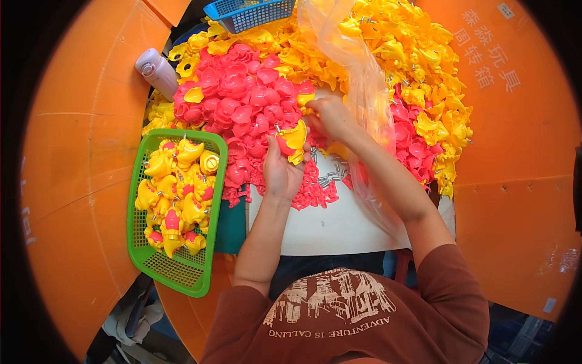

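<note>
My left hand (282, 175) is closed on a yellow plastic toy shell half (295, 141), its hollow side facing up. A small metal pin (278, 128) sticks out at the shell's upper left. Just beyond it, my right hand (332, 119) has its fingers bent together beside a small yellow piece (305, 99); what lies between the fingertips is hidden. Under and around both hands spread pink plastic shells (239, 91). Small pink parts (312, 191) and loose metal pins (330, 176) lie on the white work surface (321, 227) below the hands.
At the left stands a green basket (138, 236) of assembled yellow-and-pink toys (182, 188). A lilac bottle (159, 71) is behind it. Yellow shells (412, 54) heap at the back and right, partly under a clear plastic bag (364, 79). A blue basket (254, 18) sits far back; orange panels (515, 133) flank the table.
</note>
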